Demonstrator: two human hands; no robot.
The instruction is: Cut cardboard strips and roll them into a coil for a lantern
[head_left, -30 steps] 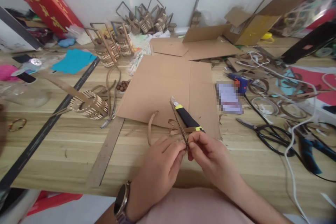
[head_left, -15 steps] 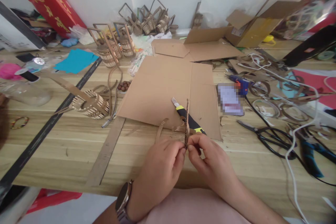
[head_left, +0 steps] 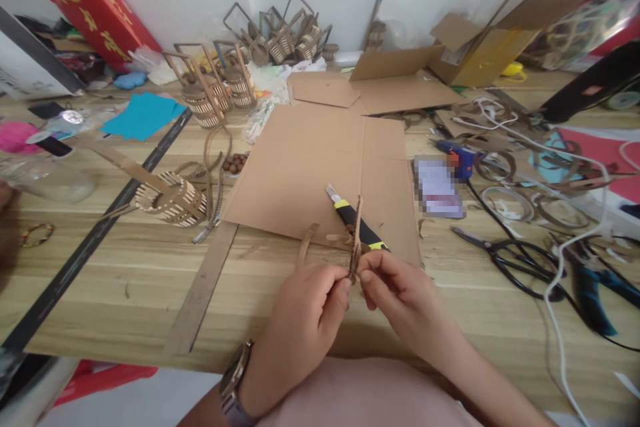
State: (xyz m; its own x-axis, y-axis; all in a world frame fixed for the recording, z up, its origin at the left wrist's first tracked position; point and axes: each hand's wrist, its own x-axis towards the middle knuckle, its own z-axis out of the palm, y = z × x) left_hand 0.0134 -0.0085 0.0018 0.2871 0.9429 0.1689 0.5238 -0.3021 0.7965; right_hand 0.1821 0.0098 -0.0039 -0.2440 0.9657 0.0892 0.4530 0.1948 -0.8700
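Fingers of the left hand (head_left: 305, 310) were pinched, thumb against forefinger, on the near end of a narrow cardboard strip (head_left: 357, 233); those of the right hand (head_left: 403, 297) were drawn nearly together just beside it at 3 o'clock, and from my distant post I could not tell whether they gripped it too. Seen from the fingertips, the strip lay at 12 o'clock, its long axis running away and leaning slightly toward 1; how steeply it rose off the surface (head_left: 250, 320) I could not judge. I read the left as the nearer hand, by a little. Behind the strip, the utility knife (head_left: 370, 235) crossed that line, its blade toward 11 on the cardboard sheet (head_left: 310, 160), its handle toward the right hand. A curled strip (head_left: 309, 240) stood at 10 o'clock.
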